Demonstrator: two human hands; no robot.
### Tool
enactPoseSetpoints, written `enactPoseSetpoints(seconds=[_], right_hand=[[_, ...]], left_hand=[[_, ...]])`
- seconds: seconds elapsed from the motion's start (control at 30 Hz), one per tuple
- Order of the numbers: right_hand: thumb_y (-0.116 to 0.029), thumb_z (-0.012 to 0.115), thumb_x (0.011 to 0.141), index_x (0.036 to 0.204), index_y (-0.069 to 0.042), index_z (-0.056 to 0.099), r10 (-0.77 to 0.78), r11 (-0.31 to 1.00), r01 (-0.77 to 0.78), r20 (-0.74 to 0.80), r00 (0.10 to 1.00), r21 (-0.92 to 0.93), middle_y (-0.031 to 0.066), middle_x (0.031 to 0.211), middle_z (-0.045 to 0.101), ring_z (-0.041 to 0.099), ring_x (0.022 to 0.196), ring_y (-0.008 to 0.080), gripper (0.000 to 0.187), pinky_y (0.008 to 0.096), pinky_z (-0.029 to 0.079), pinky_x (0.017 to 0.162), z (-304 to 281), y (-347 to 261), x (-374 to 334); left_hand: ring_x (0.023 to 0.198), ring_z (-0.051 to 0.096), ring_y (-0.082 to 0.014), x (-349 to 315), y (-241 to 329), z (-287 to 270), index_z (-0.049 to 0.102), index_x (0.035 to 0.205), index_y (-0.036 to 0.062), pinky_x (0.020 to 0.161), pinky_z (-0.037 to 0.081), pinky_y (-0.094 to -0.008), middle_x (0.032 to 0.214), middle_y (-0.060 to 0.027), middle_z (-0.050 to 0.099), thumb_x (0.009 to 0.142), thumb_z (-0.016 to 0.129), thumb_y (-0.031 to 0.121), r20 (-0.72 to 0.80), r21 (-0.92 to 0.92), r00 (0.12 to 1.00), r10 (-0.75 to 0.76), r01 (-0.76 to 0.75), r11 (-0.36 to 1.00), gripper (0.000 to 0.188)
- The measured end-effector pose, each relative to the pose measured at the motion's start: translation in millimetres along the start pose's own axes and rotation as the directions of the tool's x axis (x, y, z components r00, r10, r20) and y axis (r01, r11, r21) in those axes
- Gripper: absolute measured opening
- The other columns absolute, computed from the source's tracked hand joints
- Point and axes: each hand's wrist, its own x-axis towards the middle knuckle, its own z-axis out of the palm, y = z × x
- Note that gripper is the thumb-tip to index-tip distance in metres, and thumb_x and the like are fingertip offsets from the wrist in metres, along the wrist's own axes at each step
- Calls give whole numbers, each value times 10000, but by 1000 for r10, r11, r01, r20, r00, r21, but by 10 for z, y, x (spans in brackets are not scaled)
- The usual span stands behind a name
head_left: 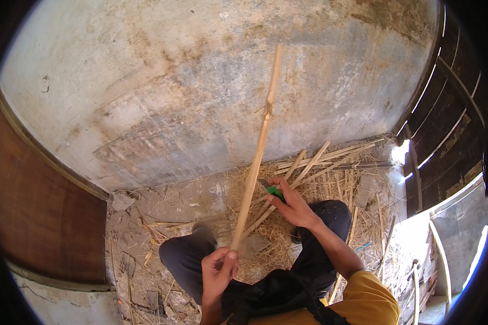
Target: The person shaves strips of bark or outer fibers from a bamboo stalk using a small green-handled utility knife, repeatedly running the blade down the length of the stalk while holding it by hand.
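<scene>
Near the bottom middle of the view, the left hand (218,268) is closed around the lower end of a long pale bamboo stick (257,149), fingers wrapped on it. From that grip the stick rises up and slightly to the right, its far end showing against the stained concrete wall (173,81); partway up, a splintered, frayed spot shows on it. Just right of the stick, the right hand (290,203) is clamped on a small knife with a green handle (275,192), the dark blade pointing left toward the stick, close to it; whether the blade touches the wood I cannot tell. Both hands are apart, each holding its own thing. Beyond the right hand, a loose bundle of split bamboo strips (322,162) lies on the floor at the foot of the wall, over a heap of dry straw and shavings (271,233). Dark trousered knees (187,257) frame the hands. At far right stands a dark slatted wooden door (450,119); at left, a brown panel (32,216).
</scene>
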Motion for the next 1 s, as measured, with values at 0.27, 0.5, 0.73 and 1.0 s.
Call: enactPoseSetpoints(seconds=[0.27,0.5,0.73,1.0], right_hand=[[-104,645,1080,1261,-34,718,-305,952,305,3,952,5,60,882,648,661,845,161,207,328,528,743,-11,176,77],[-101,699,1055,1238,-30,783,-166,986,165,-83,983,-19,59,946,718,726,951,180,214,342,579,833,-232,70,140],[-161,718,1064,1295,21,699,114,854,-99,1,993,511,92,1032,762,762,821,176,295,334,613,789,-264,108,122],[-44,726,1028,1302,44,695,160,779,-286,265,951,557,96,1033,767,766,891,182,290,338,628,839,-160,123,116]], left_hand=[[542,513,-41,-3,0,-7,724,1059,-34,477,367,-223,709,-1,626,1107,642,120,-26,-7,1000,-8,7,1000,181],[545,504,-37,-18,-4,-76,731,1088,-30,472,342,-220,715,0,619,1116,630,148,-54,-6,998,-10,10,1000,207],[577,518,-30,74,-168,-108,593,978,32,480,366,-222,719,16,601,1082,678,125,-108,28,991,75,-72,997,163],[696,649,-81,367,-85,64,446,1019,89,569,474,-219,988,-122,743,870,867,-34,-73,402,974,212,-166,901,463]])
